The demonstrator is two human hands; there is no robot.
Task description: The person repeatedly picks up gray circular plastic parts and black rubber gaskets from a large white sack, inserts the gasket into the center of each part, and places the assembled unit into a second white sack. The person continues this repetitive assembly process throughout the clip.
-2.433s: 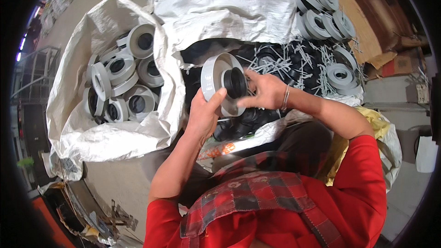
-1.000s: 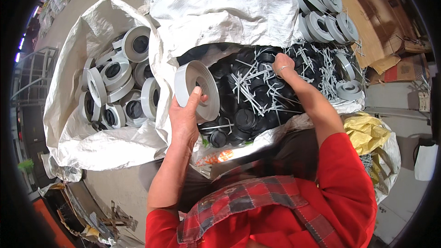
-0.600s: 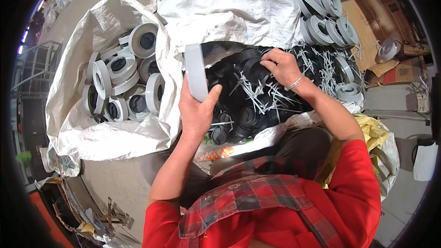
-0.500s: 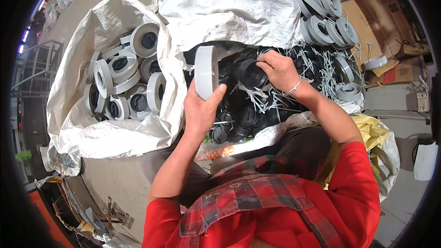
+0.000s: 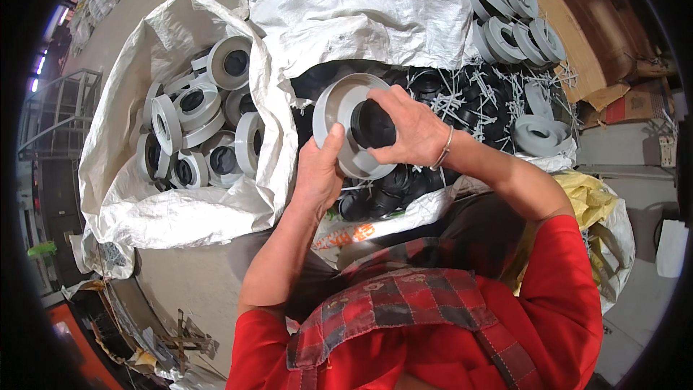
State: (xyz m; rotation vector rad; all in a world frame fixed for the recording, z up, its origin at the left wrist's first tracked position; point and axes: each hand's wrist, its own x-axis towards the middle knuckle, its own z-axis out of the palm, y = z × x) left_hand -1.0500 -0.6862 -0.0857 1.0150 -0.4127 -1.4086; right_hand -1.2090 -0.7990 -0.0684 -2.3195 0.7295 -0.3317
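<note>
My left hand (image 5: 321, 164) grips a round grey plastic ring (image 5: 333, 108) by its lower left rim, its hollow side tilted toward my right hand. Between the thumb and fingers of my right hand (image 5: 413, 126) is a round black plastic cap (image 5: 373, 124), held at the ring's middle opening. Whether the cap is seated in that opening, I cannot tell. Below both hands lies a heap of loose black caps (image 5: 390, 189), with thin pale grey plastic sprigs (image 5: 451, 97) scattered over it.
At the left, an open white woven sack (image 5: 188, 220) contains several grey rings with black centres (image 5: 196, 107). Another white sack (image 5: 354, 11) covers the heap's far side. Stacked grey rings (image 5: 505, 40) stand at the far right, near cardboard (image 5: 570, 50). A yellow bag (image 5: 588, 206) lies right.
My right hand has lifted a black cap from the heap and moved left to the grey ring. My left hand has turned the ring so its hollow face shows.
</note>
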